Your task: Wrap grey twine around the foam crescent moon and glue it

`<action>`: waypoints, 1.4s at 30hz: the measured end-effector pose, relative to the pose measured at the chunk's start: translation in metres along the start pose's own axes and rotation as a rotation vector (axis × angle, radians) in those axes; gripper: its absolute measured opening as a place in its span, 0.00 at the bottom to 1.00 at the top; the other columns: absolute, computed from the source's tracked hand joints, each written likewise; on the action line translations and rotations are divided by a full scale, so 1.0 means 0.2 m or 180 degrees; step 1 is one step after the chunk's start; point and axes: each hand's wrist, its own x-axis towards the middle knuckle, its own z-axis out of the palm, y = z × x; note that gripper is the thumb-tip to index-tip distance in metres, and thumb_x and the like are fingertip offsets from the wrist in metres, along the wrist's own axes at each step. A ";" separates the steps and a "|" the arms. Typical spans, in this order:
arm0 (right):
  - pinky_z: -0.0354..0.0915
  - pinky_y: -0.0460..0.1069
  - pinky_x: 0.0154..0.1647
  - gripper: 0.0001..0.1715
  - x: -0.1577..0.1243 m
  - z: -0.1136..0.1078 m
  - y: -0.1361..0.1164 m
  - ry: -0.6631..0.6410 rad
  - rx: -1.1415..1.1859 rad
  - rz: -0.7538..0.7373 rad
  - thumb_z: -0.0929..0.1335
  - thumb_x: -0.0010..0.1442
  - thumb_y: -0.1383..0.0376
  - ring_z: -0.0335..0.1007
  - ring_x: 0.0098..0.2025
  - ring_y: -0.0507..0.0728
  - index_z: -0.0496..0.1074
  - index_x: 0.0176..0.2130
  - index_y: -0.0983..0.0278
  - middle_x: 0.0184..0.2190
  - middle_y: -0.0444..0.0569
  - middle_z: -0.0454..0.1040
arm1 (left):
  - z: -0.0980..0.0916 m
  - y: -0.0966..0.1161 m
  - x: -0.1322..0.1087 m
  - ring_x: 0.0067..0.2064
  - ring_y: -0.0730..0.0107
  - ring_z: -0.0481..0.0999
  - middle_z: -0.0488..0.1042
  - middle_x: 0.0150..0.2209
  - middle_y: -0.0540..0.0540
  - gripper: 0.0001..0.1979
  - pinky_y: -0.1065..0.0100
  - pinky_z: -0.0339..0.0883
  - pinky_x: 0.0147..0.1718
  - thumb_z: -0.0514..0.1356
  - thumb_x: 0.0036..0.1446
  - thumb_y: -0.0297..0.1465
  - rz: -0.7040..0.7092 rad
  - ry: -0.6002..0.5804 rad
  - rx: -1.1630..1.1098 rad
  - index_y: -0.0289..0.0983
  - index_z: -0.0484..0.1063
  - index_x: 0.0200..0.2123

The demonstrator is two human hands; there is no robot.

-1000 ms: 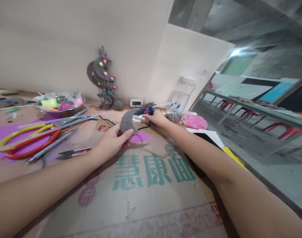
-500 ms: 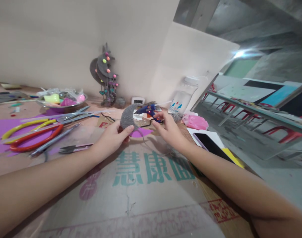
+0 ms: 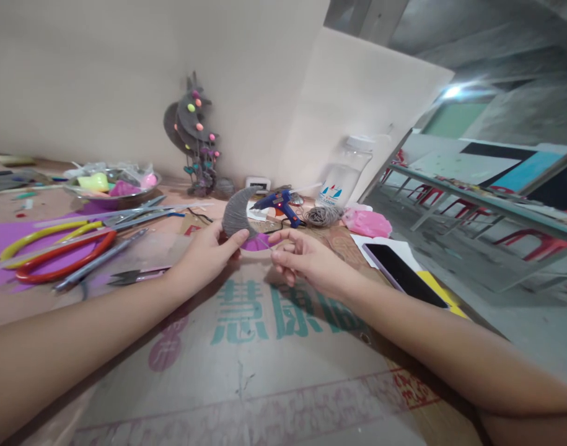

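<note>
- Crescent wound in grey yarn sits at the centre of the dial in the head view, its upper horn raised toward one o'clock; the other clock positions are read from it.
- The left hand, at about eight o'clock, grasps the crescent low down, thumb on the near face and fingers behind.
- The right hand, at four o'clock, pinches a thin grey strand between thumb and fingertips — the strand runs straight from the crescent's lower end.
- A blue glue gun lies just beyond the right hand at three o'clock, a red light showing on its body.
- Farther out at three come a grey yarn bundle and a pink bag; the water bottle stands between two and three.
- A phone lies between three and four, over white and yellow sheets.
- At eleven, a grey moon ornament with coloured balls is up against the pale wall.
- Toward nine lie scissors with yellow and red handles — a metal bowl sits slightly above that line.
- Printed cardboard spreads at six, under both forearms.
</note>
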 end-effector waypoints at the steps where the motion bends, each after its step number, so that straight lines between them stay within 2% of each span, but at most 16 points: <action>1: 0.54 0.43 0.20 0.17 0.00 0.00 0.00 0.0149 -0.0336 -0.0191 0.67 0.55 0.61 0.56 0.19 0.46 0.60 0.44 0.62 0.20 0.35 0.60 | 0.00 0.00 0.00 0.25 0.68 0.69 0.69 0.22 0.51 0.14 0.70 0.59 0.25 0.56 0.53 0.43 0.0010 -0.0014 0.0009 0.37 0.65 0.30; 3: 0.54 0.44 0.23 0.17 0.01 -0.02 0.01 0.0513 -0.1166 -0.0698 0.67 0.56 0.63 0.55 0.21 0.47 0.63 0.45 0.62 0.20 0.36 0.57 | 0.00 0.01 0.00 0.25 0.69 0.69 0.68 0.22 0.51 0.14 0.70 0.59 0.25 0.56 0.54 0.42 0.0020 -0.0065 0.0040 0.36 0.65 0.30; 6: 0.57 0.45 0.27 0.14 0.02 -0.06 0.03 0.0880 -0.2208 -0.1346 0.66 0.57 0.63 0.58 0.24 0.49 0.68 0.45 0.62 0.24 0.40 0.64 | 0.01 0.03 -0.01 0.25 0.70 0.68 0.68 0.22 0.52 0.13 0.71 0.59 0.25 0.56 0.54 0.41 -0.0014 -0.0168 0.0063 0.36 0.66 0.31; 10: 0.59 0.46 0.31 0.09 0.03 -0.09 0.06 0.0993 -0.2584 -0.1656 0.64 0.60 0.63 0.63 0.28 0.51 0.72 0.38 0.62 0.30 0.46 0.71 | 0.01 0.04 -0.02 0.25 0.71 0.66 0.67 0.22 0.52 0.11 0.71 0.58 0.24 0.56 0.53 0.40 -0.0061 -0.0302 0.0053 0.36 0.66 0.29; 17: 0.59 0.46 0.30 0.11 0.04 -0.07 0.08 0.1078 -0.2084 -0.1258 0.64 0.59 0.59 0.63 0.27 0.51 0.72 0.33 0.62 0.27 0.45 0.72 | 0.01 0.03 -0.01 0.23 0.71 0.66 0.66 0.21 0.52 0.12 0.72 0.57 0.22 0.56 0.53 0.41 -0.0058 -0.0443 0.0150 0.37 0.65 0.28; 28: 0.55 0.44 0.26 0.11 0.05 -0.05 0.09 0.1056 -0.1823 -0.0851 0.64 0.58 0.59 0.58 0.24 0.49 0.71 0.32 0.63 0.22 0.41 0.66 | 0.01 0.03 -0.01 0.23 0.72 0.66 0.67 0.21 0.52 0.13 0.73 0.57 0.21 0.56 0.54 0.41 -0.0088 -0.0520 0.0204 0.36 0.67 0.30; 42: 0.54 0.43 0.25 0.10 0.05 -0.04 0.10 0.1023 -0.1666 -0.0959 0.64 0.58 0.62 0.57 0.24 0.48 0.71 0.32 0.65 0.22 0.42 0.66 | 0.01 0.01 0.00 0.22 0.76 0.64 0.66 0.20 0.53 0.13 0.76 0.56 0.19 0.56 0.55 0.39 -0.0133 -0.0797 0.0342 0.35 0.65 0.28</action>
